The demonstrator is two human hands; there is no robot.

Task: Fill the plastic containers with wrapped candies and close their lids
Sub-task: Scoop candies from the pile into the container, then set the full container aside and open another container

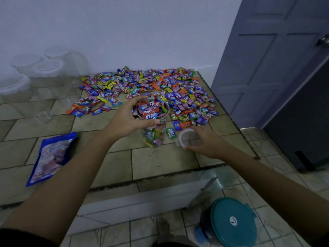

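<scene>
A clear plastic container (154, 134) stands upright on the tiled counter (160, 159), filled to the brim with wrapped candies. My left hand (127, 120) grips its open rim from the left side. My right hand (208, 143) holds the round clear lid (188, 138) just right of the container, low over the counter. A wide heap of colourful wrapped candies (160, 88) lies behind both, against the wall.
Several closed clear containers (35, 68) stand at the back left by the wall. A blue candy bag (51, 155) lies at the front left. A teal round lid (233, 221) sits on the floor below, and a grey door (267, 59) stands to the right.
</scene>
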